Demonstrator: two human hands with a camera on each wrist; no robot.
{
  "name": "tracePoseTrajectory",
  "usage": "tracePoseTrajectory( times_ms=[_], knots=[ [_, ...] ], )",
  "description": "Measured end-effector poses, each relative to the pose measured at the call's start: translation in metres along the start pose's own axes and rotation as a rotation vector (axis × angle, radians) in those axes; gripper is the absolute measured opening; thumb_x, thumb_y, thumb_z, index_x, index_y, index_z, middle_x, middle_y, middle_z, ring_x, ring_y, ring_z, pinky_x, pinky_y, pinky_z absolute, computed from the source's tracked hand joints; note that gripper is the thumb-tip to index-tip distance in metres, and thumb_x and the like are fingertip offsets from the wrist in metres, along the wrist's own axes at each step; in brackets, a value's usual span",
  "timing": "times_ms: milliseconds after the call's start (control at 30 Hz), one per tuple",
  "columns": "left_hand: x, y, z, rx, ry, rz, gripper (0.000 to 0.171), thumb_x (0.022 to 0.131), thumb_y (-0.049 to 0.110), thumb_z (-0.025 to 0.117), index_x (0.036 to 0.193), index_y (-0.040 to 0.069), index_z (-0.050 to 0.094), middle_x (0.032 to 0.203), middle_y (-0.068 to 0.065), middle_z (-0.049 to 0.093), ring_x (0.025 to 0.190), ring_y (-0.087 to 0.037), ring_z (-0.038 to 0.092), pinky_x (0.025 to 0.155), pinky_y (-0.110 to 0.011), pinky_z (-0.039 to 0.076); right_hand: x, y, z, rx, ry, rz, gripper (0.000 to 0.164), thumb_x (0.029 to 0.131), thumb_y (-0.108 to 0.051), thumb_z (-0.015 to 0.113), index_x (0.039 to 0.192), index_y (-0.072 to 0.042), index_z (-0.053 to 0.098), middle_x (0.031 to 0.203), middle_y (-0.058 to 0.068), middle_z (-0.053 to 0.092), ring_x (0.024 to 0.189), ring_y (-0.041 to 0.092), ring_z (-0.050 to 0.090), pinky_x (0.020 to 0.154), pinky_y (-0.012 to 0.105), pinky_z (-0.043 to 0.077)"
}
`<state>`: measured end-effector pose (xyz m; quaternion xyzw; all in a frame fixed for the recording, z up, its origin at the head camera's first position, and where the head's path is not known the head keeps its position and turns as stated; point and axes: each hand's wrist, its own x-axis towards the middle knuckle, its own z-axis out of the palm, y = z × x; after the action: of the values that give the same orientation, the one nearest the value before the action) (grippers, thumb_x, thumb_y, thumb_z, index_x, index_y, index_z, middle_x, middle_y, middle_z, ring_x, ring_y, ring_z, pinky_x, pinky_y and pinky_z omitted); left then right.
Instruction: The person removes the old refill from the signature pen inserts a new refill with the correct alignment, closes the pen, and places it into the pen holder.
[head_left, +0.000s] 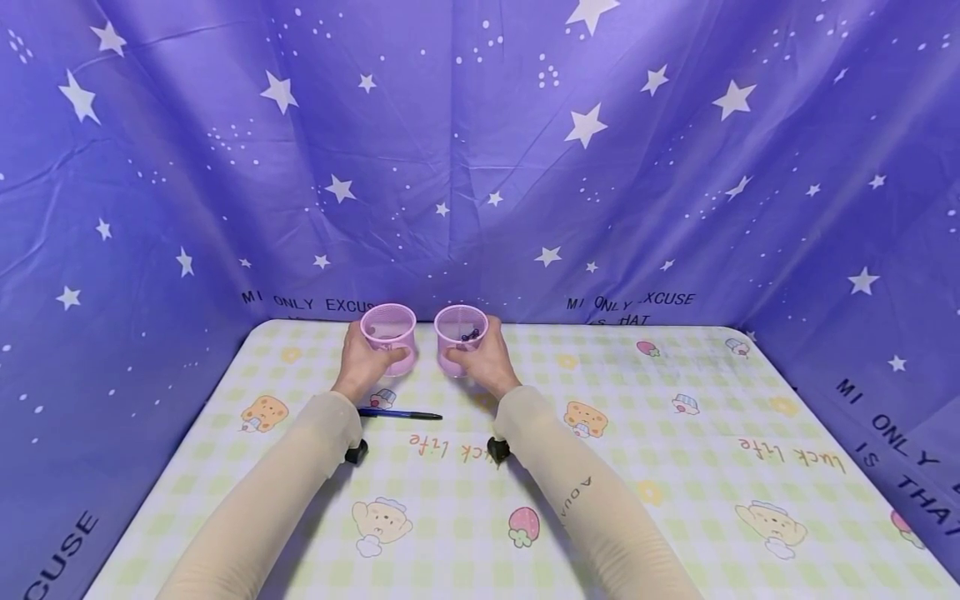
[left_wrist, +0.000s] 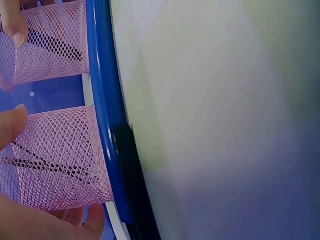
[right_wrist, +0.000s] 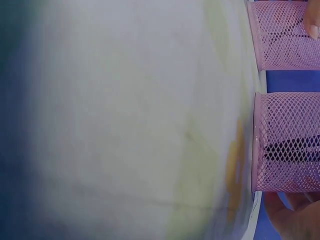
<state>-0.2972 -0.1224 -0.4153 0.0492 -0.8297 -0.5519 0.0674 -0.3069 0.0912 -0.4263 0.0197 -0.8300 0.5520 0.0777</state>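
Two pink mesh cups stand upright side by side near the table's back edge, a small gap between them. My left hand (head_left: 362, 364) grips the left cup (head_left: 406, 367) around its outer side, with the thumb across the front. Around the right cup (head_left: 444, 343) my right hand (head_left: 491, 358) curls in the same way. Small dark things (head_left: 471, 335) lie inside the right cup; their kind is unclear. Thin dark lines show through the left cup's mesh (left_wrist: 65, 130) in the left wrist view. A blue pen (head_left: 408, 414) with a dark end lies on the table before the left cup.
A checked cloth with cartoon prints covers the table (head_left: 645, 550). Behind it and at both sides hangs a purple curtain (head_left: 480, 150) with white stars. Dark devices (head_left: 498, 450) sit under both wrists.
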Motion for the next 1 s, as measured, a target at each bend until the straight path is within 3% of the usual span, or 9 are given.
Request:
tracePoseTrajectory(
  times_ms=[1000],
  knots=[
    [-0.002,0.003,0.013,-0.017,0.006,0.048,0.084,0.067,0.012,0.084,0.134,0.002,0.034,0.127,-0.016,0.044,0.118,-0.03,0.045,0.107,-0.04,0.032,0.001,0.007,-0.013,-0.01,0.016,-0.021,0.083,0.064,-0.019,0.085,0.13,-0.01,0.036,0.125,0.013,0.052,0.115,0.026,0.051,0.104,0.039,0.036]
  ],
)
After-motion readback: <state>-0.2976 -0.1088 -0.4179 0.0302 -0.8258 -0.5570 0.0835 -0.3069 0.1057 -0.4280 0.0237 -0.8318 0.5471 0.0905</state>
